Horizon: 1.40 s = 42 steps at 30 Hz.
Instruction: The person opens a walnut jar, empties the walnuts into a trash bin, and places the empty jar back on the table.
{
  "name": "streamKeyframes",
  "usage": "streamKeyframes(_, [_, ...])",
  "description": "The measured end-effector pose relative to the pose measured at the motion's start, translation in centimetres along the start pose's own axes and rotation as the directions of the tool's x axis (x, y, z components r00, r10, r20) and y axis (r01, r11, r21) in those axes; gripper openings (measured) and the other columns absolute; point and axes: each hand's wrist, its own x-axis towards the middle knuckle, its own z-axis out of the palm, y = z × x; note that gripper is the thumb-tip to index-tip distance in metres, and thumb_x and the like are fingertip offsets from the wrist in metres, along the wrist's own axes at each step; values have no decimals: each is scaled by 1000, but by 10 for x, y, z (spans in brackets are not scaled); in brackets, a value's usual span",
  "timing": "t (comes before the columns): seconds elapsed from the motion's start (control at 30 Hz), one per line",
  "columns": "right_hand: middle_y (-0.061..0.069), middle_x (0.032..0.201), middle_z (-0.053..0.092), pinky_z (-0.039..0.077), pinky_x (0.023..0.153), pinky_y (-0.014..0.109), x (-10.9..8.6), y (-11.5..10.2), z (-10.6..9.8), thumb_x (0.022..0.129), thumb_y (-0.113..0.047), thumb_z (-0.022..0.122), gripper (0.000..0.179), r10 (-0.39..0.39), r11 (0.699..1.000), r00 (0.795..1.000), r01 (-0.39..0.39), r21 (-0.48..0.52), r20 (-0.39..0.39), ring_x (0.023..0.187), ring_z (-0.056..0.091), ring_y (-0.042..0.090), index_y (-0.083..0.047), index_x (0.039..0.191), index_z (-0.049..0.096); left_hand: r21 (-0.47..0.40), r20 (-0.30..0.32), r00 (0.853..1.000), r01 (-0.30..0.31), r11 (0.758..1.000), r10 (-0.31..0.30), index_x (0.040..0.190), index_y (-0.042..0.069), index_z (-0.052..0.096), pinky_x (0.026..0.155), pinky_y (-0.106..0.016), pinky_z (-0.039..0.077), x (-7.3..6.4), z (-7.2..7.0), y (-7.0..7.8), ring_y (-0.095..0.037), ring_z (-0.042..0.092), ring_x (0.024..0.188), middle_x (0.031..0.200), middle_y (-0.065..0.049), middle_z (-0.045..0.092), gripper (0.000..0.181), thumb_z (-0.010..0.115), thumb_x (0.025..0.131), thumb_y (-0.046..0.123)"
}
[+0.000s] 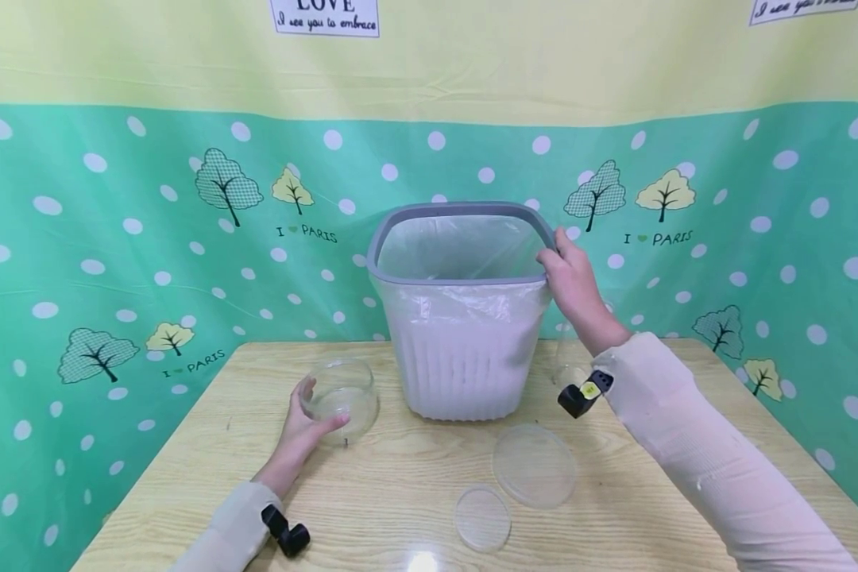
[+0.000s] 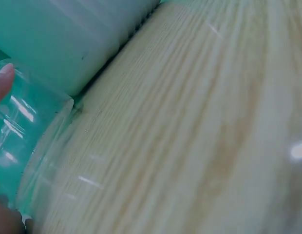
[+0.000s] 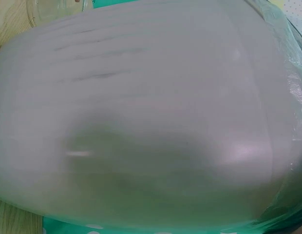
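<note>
A clear round bowl (image 1: pixel 357 393) is at the left of the table, gripped from its left side by my left hand (image 1: pixel 306 429), thumb in front and fingers behind. In the left wrist view the bowl's (image 2: pixel 39 117) edge lies close over the wood, with a fingertip (image 2: pixel 4 80) on its wall. To the right of it is a white ribbed trash bin (image 1: pixel 465 357) with a grey rim and a clear plastic liner. My right hand (image 1: pixel 577 278) holds the right side of that rim, thumb over the top. The bin's wall (image 3: pixel 151 87) fills the right wrist view.
Two clear round lids, a larger one (image 1: pixel 534 466) and a smaller one (image 1: pixel 482 519), lie flat in front of the bin. A clear vessel (image 1: pixel 566 365) stands right of the bin, partly behind my right forearm. A green and yellow printed curtain (image 1: pixel 314 294) hangs behind the table.
</note>
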Motion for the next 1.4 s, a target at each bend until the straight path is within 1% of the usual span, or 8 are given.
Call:
streamKeyframes(0.2, [25, 142, 31, 37, 56, 25, 1, 0, 1, 96, -24, 35, 64, 7, 1000, 1000, -7, -1, 0, 55, 32, 10, -8, 150, 4, 53, 39, 999, -22, 998, 20, 151, 11, 4, 115, -53, 8, 0, -1, -4, -36, 7, 143, 156, -17, 11, 117, 85, 67, 16])
streamKeyframes(0.43, [15, 156, 11, 34, 97, 36, 1, -1, 0, 95, -22, 35, 65, 12, 1000, 1000, -12, 16, -1, 117, 38, 25, -7, 150, 3, 79, 41, 999, -32, 996, 29, 151, 10, 7, 115, -51, 9, -1, 1, -4, -36, 9, 143, 156, -19, 11, 117, 87, 65, 18])
streamKeyframes(0.67, [17, 94, 39, 37, 74, 33, 2, -1, 2, 95, -20, 34, 45, -36, 999, 999, 36, 7, -32, 78, 37, 23, 3, 133, 37, 96, 61, 998, -28, 995, 22, 151, 10, 3, 114, -54, 6, 0, 0, -3, -38, 5, 142, 156, -22, 6, 118, 85, 67, 17])
streamKeyframes(0.8, [15, 149, 28, 35, 89, 35, 2, 0, 1, 95, -21, 34, 59, -7, 1000, 1000, 7, 11, -13, 105, 40, 25, -4, 150, 20, 92, 85, 996, -41, 995, 34, 151, 12, -4, 114, -55, 4, 0, -1, -3, -39, 3, 142, 157, -18, 5, 122, 84, 68, 15])
streamKeyframes(1.0, [20, 119, 42, 38, 65, 26, 2, 1, 1, 95, -22, 35, 63, 7, 1000, 1000, -7, -6, -11, 72, 43, 13, -9, 150, 7, 60, 114, 992, -55, 997, 48, 151, 14, -10, 113, -57, 1, 0, -4, -5, -41, -2, 142, 157, -18, 0, 122, 81, 70, 9])
streamKeyframes(1.1, [22, 134, 39, 37, 57, 26, 2, 0, 1, 96, -23, 34, 63, 7, 1000, 1000, -7, -15, -6, 57, 32, 11, -8, 150, 6, 30, 120, 991, -61, 998, 57, 151, 13, -11, 113, -56, -1, -2, -8, -5, -40, -5, 142, 157, -19, -4, 119, 79, 72, 5])
streamKeyframes(1.23, [4, 157, 3, 40, 87, 33, 1, -1, -1, 96, -23, 34, 63, 19, 1000, 1000, -19, -12, 18, 99, 48, 20, -9, 150, 4, -17, 138, 986, -92, 996, 94, 150, 8, -9, 114, -54, 0, -3, -16, -3, -38, -7, 142, 156, -20, -3, 111, 74, 77, 2])
streamKeyframes(1.4, [3, 158, -2, 9, 117, 44, 0, -6, -7, 98, -36, 33, 67, 55, 998, 995, -52, -44, 79, 144, 1, 20, -13, 150, -2, -8, 148, 984, -96, 995, 96, 151, 13, -8, 114, -55, -1, -6, -28, 2, -34, -8, 143, 158, -15, -2, 106, 72, 81, 7])
